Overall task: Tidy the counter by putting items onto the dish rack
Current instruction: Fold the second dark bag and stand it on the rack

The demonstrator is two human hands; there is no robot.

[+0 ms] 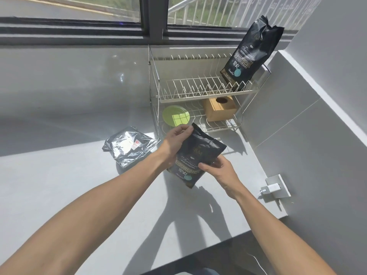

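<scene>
Both hands hold a black coffee bag (195,153) above the counter, just in front of the two-tier wire dish rack (158,80). My left hand (175,140) grips the bag's upper left corner; my right hand (220,169) pinches its lower right side. A second black coffee bag (251,54) stands upright at the right end of the rack's top tier. On the lower tier sit a green plate (175,116) and a wooden box (220,108). A silver foil bag (130,147) lies flat on the counter to the left of my hands.
The grey counter (59,175) runs to a window sill at the back and a grey wall on the right. A wall socket with a white charger (273,187) and cable sits at the right counter edge.
</scene>
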